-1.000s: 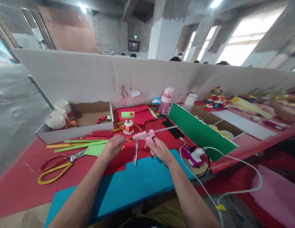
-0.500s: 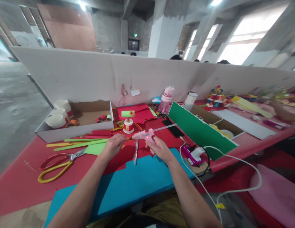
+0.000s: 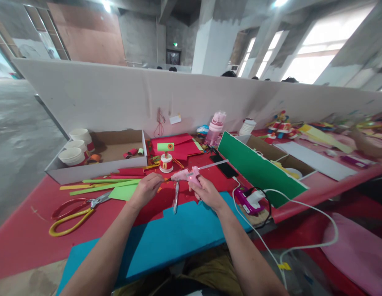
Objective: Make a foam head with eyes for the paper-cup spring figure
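My right hand [image 3: 205, 192] is wrapped round the handle of a pink glue gun [image 3: 187, 176], with a clear glue stick [image 3: 214, 164] poking out of its back. The nozzle points left, at the fingertips of my left hand [image 3: 148, 188]. Those fingers are pinched together on a small piece, too hidden to name. Just behind stands a red and white paper cup [image 3: 166, 163] topped with a green paper roll [image 3: 165, 147] on a spring-like stem. Beneath the gun lies a slim, clear pen-like tool [image 3: 176, 198]. Blue sheet material [image 3: 175, 238] is under my forearms.
Scissors [image 3: 75, 213] lie at left beside green paper strips [image 3: 104, 187]. A shallow box [image 3: 95, 169] holds cups [image 3: 72, 157] and small rolls. At right are a phone [image 3: 223, 166], a green panel [image 3: 258, 170], a purple power strip [image 3: 248, 201] and a white cable [image 3: 302, 201].
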Demonstrator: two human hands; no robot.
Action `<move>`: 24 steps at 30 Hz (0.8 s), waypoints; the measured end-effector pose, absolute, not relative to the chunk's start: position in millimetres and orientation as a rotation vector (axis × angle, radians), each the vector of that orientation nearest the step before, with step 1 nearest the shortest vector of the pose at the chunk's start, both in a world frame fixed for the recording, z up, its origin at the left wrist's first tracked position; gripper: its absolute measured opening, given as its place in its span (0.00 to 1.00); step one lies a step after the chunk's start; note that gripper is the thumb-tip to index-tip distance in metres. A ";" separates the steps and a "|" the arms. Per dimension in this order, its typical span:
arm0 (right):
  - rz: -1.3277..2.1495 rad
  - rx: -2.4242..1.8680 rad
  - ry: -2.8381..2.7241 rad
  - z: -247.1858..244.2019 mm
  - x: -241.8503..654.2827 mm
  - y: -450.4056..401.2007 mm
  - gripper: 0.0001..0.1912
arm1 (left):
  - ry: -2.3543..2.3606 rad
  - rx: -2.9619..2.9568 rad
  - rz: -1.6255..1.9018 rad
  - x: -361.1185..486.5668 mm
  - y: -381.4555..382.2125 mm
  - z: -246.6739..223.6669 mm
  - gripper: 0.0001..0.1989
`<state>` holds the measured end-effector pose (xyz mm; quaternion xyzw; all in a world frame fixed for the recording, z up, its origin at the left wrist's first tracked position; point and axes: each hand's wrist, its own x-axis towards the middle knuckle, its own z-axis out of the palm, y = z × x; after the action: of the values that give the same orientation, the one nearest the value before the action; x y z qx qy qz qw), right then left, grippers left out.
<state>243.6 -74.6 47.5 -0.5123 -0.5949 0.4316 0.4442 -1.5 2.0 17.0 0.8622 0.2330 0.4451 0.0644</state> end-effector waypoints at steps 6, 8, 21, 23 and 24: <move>1.075 -1.275 -1.476 48.5 243.8 -75.5 0.17 | 0.703 2.603 1.328 -2.6 2.8 15.6 0.09; 1.070 -1.276 -1.482 48.4 243.6 -75.2 0.17 | 0.704 2.603 1.327 -2.6 3.3 14.4 0.09; 1.062 -1.303 -1.446 47.6 243.9 -75.7 0.17 | 0.703 2.598 1.325 -1.8 2.1 15.2 0.09; 1.083 -1.280 -1.422 45.8 243.5 -75.2 0.17 | 0.706 2.597 1.341 -1.6 2.2 14.8 0.08; 1.102 -1.265 -1.409 44.2 243.2 -74.6 0.17 | 0.710 2.596 1.353 -1.5 2.3 14.6 0.08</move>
<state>243.2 -74.6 44.2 -0.5133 -0.5720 0.4471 0.4577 -1.5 2.3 14.6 0.8600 0.2353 0.4483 0.0643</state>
